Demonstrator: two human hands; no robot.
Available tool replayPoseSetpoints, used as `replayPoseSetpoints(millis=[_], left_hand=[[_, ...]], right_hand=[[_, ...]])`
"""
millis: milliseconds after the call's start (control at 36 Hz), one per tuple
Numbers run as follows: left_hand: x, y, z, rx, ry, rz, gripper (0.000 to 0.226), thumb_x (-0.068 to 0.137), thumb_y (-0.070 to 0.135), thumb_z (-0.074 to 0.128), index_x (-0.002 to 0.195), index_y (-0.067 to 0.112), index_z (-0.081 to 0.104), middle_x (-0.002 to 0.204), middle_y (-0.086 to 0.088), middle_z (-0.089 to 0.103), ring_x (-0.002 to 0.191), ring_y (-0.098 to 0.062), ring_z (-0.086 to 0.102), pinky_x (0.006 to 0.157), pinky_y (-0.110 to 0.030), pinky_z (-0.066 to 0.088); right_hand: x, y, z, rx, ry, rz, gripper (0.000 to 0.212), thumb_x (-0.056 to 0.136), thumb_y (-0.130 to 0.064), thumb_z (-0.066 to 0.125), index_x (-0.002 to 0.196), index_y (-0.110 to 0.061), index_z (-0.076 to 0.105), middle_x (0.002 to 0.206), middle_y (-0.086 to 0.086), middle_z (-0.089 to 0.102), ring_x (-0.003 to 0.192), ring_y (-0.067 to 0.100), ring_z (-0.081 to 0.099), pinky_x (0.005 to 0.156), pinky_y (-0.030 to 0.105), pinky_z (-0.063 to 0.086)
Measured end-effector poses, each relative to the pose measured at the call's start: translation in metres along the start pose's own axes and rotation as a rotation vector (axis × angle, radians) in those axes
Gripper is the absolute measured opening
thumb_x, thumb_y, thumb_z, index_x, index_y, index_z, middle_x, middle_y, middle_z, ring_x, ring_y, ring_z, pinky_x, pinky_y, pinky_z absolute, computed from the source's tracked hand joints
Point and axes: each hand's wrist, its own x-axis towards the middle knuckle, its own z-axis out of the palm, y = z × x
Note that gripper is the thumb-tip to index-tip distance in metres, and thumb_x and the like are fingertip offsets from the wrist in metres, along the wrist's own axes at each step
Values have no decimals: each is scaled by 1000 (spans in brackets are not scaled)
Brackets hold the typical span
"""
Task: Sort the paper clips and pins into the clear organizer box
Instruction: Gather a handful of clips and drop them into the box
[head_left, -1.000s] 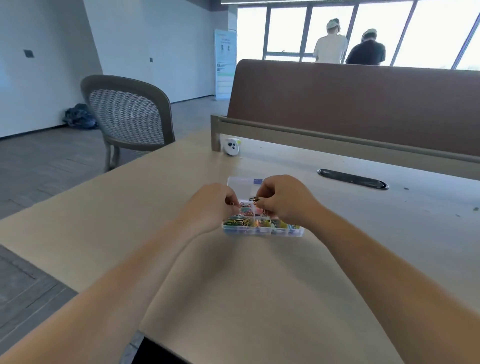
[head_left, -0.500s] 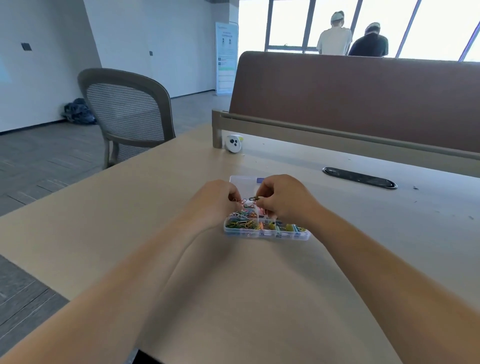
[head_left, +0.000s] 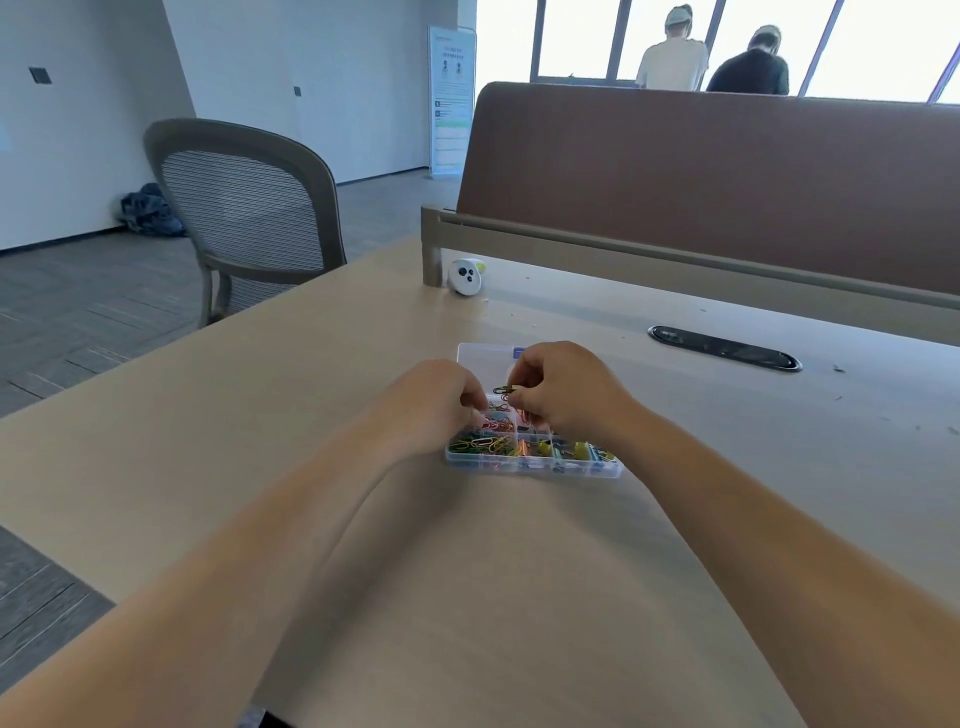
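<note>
While the right hand (head_left: 563, 397) pinches a dark paper clip (head_left: 503, 389) above the clear organizer box (head_left: 535, 465), the left hand (head_left: 439, 402) has fingers curled into it. Can't tell if they hold anything.

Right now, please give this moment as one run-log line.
right hand: pinches dark paper clip over clear organizer box | left hand: reaches into box, grip unclear
</note>
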Motion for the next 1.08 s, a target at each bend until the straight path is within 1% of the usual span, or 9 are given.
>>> replayPoseSetpoints(millis=[139,222,278,333,472,583,722,917,1083], left_hand=[[-1,-3,-2,10,18,26,18,88,22,65,104,22,73,103,4,66,86,-10,51,72,-22,35],[-1,-2,-3,5,10,37,20,88,22,66,106,21,72,94,7,62,85,-9,51,69,-21,35],[-1,-2,-2,-15,12,45,19,87,21,66,105,22,70,90,9,60,84,-11,54,63,-21,35],[-1,-4,-1,-49,30,55,15,86,20,68,101,23,68,89,8,60,86,-12,56,63,-21,36],[1,-7,-1,-79,99,69,4,87,21,66,91,22,67,85,11,58,80,-8,53,59,-14,33],[5,-13,-4,-123,143,35,3,88,23,64,88,22,66,87,10,61,83,-9,55,64,-20,36],[12,-22,-9,-103,175,-5,9,91,20,59,93,19,68,91,6,64,86,-12,57,72,-25,42],[15,-27,-10,-99,142,-28,12,90,22,62,98,17,69,89,7,60,84,-12,55,72,-23,38],[16,-28,-5,-88,100,-24,14,89,23,63,97,17,72,93,2,66,82,-12,54,71,-24,37]], right_hand=[[2,-1,1,-9,-5,-4,3,88,-18,68,91,-19,67,83,-2,67,72,12,63,66,26,52],[3,-2,1,-7,-1,-11,2,89,-18,68,90,-18,67,83,-2,67,71,12,64,64,25,52],[4,-3,0,-9,3,-17,2,89,-17,68,89,-19,66,83,-2,66,71,11,62,60,20,47],[6,-4,0,-20,7,-22,2,89,-17,68,89,-19,66,84,-3,64,74,10,60,58,17,42],[12,-3,0,-34,5,-14,4,89,-17,68,87,-20,65,83,-4,63,70,9,60,57,19,42],[21,-5,4,-40,11,-16,2,88,-19,68,89,-20,67,83,-4,65,70,11,62,62,25,49],[31,-13,12,-78,-10,-67,4,90,-20,67,93,-21,66,83,-7,60,75,11,56,55,19,34],[41,-14,23,-185,-69,-130,8,91,-18,62,97,-18,68,93,0,67,77,14,57,65,25,44],[40,-16,24,-191,-114,-171,10,91,-17,64,99,-18,69,95,0,67,76,13,55,56,15,32]])
